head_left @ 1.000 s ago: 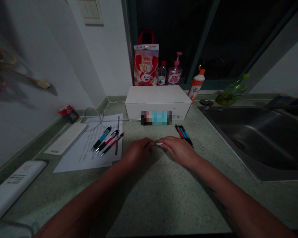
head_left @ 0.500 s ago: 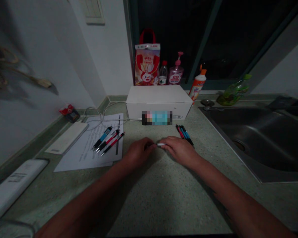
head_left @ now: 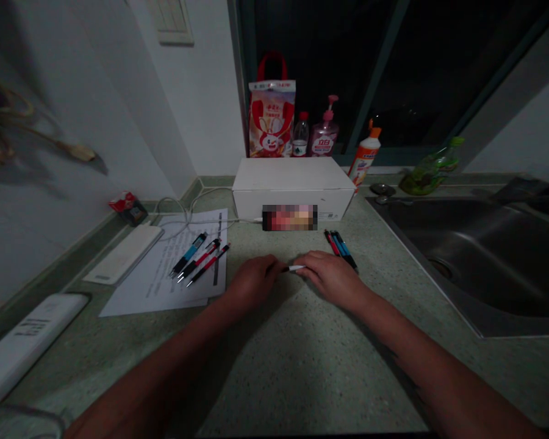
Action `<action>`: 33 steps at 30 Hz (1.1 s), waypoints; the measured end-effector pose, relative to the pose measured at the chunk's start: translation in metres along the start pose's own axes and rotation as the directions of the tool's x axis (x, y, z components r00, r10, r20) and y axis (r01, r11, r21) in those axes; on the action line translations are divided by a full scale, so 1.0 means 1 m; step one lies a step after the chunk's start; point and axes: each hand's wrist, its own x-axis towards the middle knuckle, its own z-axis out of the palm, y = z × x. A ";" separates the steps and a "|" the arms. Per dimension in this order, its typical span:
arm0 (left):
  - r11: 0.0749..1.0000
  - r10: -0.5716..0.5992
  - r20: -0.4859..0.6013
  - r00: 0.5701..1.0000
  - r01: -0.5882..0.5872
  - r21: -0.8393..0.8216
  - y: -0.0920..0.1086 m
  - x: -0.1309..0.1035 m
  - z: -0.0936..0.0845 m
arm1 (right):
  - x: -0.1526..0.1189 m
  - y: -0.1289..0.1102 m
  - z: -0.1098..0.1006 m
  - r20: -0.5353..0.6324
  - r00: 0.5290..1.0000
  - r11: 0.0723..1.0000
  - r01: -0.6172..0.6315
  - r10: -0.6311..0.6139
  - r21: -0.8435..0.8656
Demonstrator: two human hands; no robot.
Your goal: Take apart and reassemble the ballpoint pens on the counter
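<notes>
Between my hands, over the middle of the counter, is a small pen with a white part and a dark part. My left hand is closed on its dark end. The fingers of my right hand pinch the white end. Three pens, one blue and two red, lie on printed paper to the left. Just behind my right hand lie several more pens, red and blue.
A white box stands behind my hands, a blurred-out screen before it. A sink is at the right. Bottles and a bag stand behind the box. Left are a white slab and a power strip.
My left hand has shifted slightly left along the pen, and more of the pen shows between my hands. My right hand has barely moved. The blurred screen's colours changed.
</notes>
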 end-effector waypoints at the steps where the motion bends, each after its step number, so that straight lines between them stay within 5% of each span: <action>1: 1.000 -0.004 -0.003 1.000 0.004 -0.015 0.000 0.000 0.000 | 0.000 0.000 0.000 -0.001 1.000 1.000 0.001 -0.001 -0.001; 9: 0.999 0.033 0.021 0.999 -0.034 0.018 -0.001 -0.001 0.002 | 0.001 0.000 0.000 -0.042 0.999 0.999 0.031 -0.032 -0.013; 20: 0.979 0.200 -0.094 0.975 -0.195 0.065 -0.001 -0.005 0.003 | 0.001 -0.005 -0.001 -0.018 1.000 0.999 -0.012 0.013 0.034; 33: 0.980 0.187 -0.071 0.980 -0.181 0.077 -0.001 -0.005 0.004 | 0.001 -0.007 0.001 -0.066 0.997 0.998 -0.026 0.029 0.052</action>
